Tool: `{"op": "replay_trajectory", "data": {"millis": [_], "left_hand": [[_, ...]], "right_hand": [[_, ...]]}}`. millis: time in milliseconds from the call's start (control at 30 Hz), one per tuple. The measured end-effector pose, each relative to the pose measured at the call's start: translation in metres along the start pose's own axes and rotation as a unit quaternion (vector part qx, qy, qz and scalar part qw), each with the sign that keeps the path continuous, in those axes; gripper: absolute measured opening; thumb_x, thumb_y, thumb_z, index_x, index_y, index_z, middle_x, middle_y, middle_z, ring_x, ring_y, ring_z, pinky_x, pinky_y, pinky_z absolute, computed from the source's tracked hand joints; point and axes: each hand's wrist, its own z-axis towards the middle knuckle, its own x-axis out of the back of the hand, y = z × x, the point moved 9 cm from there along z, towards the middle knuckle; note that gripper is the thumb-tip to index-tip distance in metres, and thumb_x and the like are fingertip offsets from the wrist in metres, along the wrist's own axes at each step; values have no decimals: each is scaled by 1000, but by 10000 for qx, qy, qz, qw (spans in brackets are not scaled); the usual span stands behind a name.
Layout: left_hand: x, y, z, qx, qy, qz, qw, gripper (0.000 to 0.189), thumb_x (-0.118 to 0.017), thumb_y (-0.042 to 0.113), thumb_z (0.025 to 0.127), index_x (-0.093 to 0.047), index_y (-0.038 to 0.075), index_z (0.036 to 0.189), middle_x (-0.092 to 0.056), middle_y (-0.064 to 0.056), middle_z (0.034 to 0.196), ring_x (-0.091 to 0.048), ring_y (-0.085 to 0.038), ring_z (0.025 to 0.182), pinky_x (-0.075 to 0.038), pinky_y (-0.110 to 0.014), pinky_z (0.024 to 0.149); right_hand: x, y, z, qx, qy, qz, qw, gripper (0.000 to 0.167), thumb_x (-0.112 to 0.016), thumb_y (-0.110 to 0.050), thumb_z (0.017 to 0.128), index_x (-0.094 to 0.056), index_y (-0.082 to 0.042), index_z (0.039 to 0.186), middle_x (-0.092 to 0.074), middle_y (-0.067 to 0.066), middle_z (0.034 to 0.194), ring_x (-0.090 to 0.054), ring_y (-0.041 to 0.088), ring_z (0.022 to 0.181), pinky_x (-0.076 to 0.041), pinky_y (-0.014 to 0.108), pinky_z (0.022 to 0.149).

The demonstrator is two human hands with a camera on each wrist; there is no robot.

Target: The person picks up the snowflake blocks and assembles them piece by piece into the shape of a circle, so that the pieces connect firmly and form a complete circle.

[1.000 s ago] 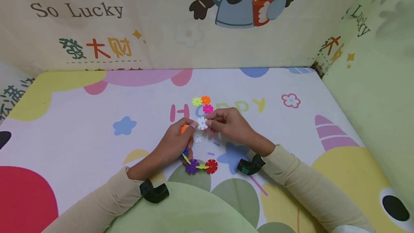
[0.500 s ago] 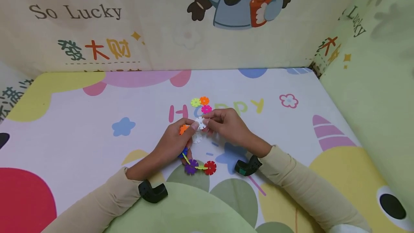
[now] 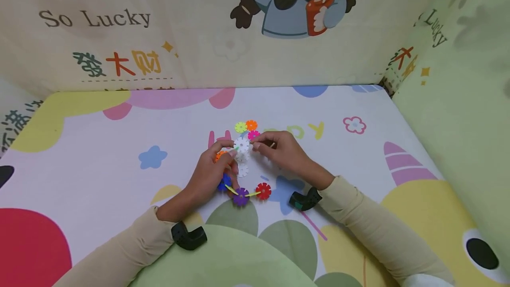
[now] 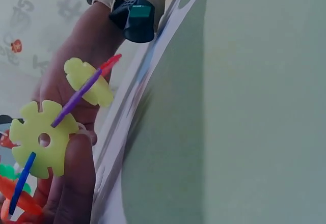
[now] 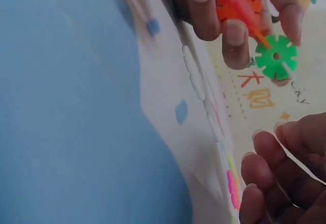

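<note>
Fingers of the left hand [image 3: 209, 169] are curled on a chain [image 3: 231, 189] of flat, notched, bright plastic discs, pinching it towards its upper end; those of the right hand [image 3: 283, 154] are loosely bent and, in the right wrist view, grip nothing.

The linking looks part done. The chain hangs from the left hand, its lower end a red disc [image 3: 263, 191], followed by a yellow disc [image 4: 79, 75], a purple disc [image 3: 240, 198], a second yellow disc [image 4: 31, 130] and a blue disc [image 3: 225, 182], each slotted crosswise into its neighbour. An orange disc [image 3: 221, 156] and a green disc [image 5: 272, 66] sit by the left fingertips. At the top, a larger-looking white disc [image 3: 241, 142] seems slotted into the green one, the right fingertips just beside it.

Left over, as I judge it, are more white discs [image 3: 243, 171], at least two, flat on the printed tabletop [image 3: 175, 132], and, farther off, a lime disc [image 3: 240, 127], a loose orange disc [image 3: 251, 125] and a pink disc [image 3: 253, 134].

The left hand covers the chain's middle in the head view. The left wrist view cuts off the upper end, and the white disc's edge barely shows in the right wrist view, so I cannot confirm that joint.
</note>
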Motion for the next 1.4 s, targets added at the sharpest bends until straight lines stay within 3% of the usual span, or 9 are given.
{"op": "replay_trajectory", "data": {"millis": [200, 367, 500, 633, 767, 867, 967, 1067, 1400], "left_hand": [[-4, 2, 0, -124, -253, -203, 9994, 23, -41, 17, 105, -45, 4, 124, -57, -22, 79, -68, -40, 64, -57, -38, 79], [-4, 4, -1, -154, -307, -190, 9992, 25, -39, 20, 106, -46, 7, 126, -60, -22, 75, -67, -42, 62, -57, -39, 76], [-4, 6, -1, -187, -398, -264, 9987, 29, -40, 21, 106, -48, 8, 130, -61, -23, 68, -67, -43, 60, -58, -41, 74], [-2, 8, -2, -234, -316, -1, 9992, 33, -47, 31, 104, -53, 9, 126, -60, -22, 62, -67, -40, 60, -52, -37, 88], [1, 4, -2, -51, -108, 424, 9990, 40, -54, 45, 98, -54, 12, 120, -62, -19, 62, -69, -34, 63, -42, -33, 101], [0, 2, 0, -11, -97, 218, 9997, 36, -53, 42, 100, -50, 10, 117, -61, -20, 66, -69, -37, 63, -49, -34, 95], [-1, 3, 1, -116, -130, -147, 9997, 30, -48, 34, 103, -47, 5, 113, -59, -22, 70, -68, -40, 63, -57, -40, 79], [-2, 6, 1, -226, -191, -303, 9991, 26, -44, 27, 105, -45, 1, 109, -57, -23, 72, -67, -41, 63, -58, -43, 71], [6, 7, -1, -247, 316, 202, 9990, 24, -45, 27, 105, -49, 5, 111, -55, -21, 69, -62, -37, 52, -58, -41, 58]], "right_hand": [[-13, 3, 6, -21, -416, -379, 9984, 14, -66, -6, 90, -72, -4, 103, -68, 2, 94, -60, 16, 79, -53, 26, 71], [-17, 2, 12, 72, -564, -489, 9972, 14, -67, -3, 89, -72, -3, 102, -69, 3, 94, -62, 16, 78, -54, 27, 72], [-20, -2, 19, 316, -781, -780, 9934, 11, -70, -2, 87, -71, -3, 97, -66, 2, 84, -59, 16, 74, -52, 25, 68], [-26, -3, 24, 320, -1019, -1071, 9885, 13, -76, -7, 84, -71, -7, 97, -61, -1, 80, -53, 17, 73, -49, 25, 63], [-31, -2, 26, 205, -1119, -1488, 9823, 20, -80, -15, 83, -72, -10, 100, -59, -2, 81, -52, 16, 76, -47, 25, 64], [-33, -2, 25, 190, -1229, -1763, 9765, 25, -81, -19, 82, -72, -9, 102, -59, -1, 83, -51, 17, 79, -47, 26, 66], [-35, -3, 25, 153, -1326, -1892, 9728, 29, -80, -19, 82, -71, -7, 106, -61, -1, 89, -52, 16, 82, -48, 25, 70], [-35, -3, 24, 116, -1356, -1926, 9718, 29, -80, -18, 82, -71, -5, 107, -62, 1, 92, -52, 17, 83, -47, 26, 70], [-33, -4, 23, 66, -1264, -1827, 9750, 32, -81, -18, 82, -68, -6, 108, -62, 0, 97, -54, 16, 88, -49, 25, 78]]}}
